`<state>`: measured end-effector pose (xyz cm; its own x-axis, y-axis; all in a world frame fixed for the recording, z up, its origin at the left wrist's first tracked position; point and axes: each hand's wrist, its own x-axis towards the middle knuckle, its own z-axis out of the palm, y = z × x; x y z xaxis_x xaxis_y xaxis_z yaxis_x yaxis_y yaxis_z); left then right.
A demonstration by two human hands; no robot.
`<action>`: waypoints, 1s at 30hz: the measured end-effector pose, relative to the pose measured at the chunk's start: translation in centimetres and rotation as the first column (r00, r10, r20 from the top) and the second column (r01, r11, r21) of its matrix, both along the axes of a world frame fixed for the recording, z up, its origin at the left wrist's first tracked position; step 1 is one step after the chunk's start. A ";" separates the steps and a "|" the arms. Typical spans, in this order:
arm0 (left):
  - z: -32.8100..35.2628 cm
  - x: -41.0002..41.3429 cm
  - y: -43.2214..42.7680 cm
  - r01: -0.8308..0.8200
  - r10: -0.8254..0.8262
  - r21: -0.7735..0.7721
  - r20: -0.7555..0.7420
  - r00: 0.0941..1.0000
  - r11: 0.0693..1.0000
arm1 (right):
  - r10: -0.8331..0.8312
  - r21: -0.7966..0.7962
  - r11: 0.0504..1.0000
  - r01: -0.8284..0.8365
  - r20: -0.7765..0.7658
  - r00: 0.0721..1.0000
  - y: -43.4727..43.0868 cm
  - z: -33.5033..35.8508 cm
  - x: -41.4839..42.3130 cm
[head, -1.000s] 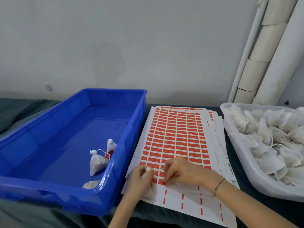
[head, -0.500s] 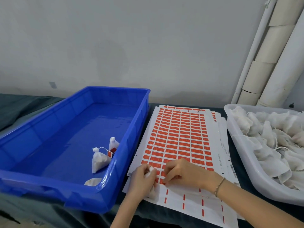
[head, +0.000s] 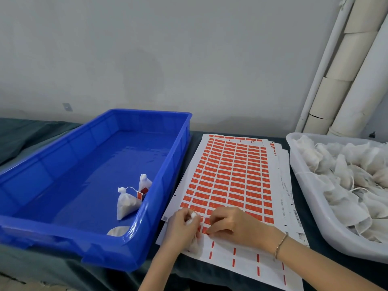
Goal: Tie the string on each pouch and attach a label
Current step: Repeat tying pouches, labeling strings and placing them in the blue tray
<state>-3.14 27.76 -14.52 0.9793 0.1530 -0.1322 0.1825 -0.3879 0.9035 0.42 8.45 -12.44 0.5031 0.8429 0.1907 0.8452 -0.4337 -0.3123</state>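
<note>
The blue bin (head: 63, 164) is shiny plastic. The label sheet (head: 231, 177) is smooth paper. The pouches (head: 346, 185) at 3 o'clock look like soft cloth.

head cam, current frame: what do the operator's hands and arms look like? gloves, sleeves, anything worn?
No gloves: the left hand and right hand are bare. Both forearms are uncovered as far as the frame shows, with no sleeves in view. The only item worn is a thin gold-coloured chain bracelet on the right wrist. No watch shows. Rings are too small to tell.
</note>
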 end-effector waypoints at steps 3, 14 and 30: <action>0.1 0.0 0.0 0.009 -0.009 0.009 0.002 1.000 1.000 | -0.013 0.031 0.999 0.014 -0.025 1.000 0.5 -0.2 -0.1; 0.3 -0.2 0.0 0.009 -0.009 0.016 0.005 1.000 1.000 | -0.088 -0.126 0.991 0.053 -0.289 0.953 1.0 1.8 1.5; -0.2 0.1 0.1 0.003 -0.003 0.003 0.000 1.000 1.000 | 0.163 -0.113 0.983 -0.146 0.157 0.974 0.2 1.4 0.5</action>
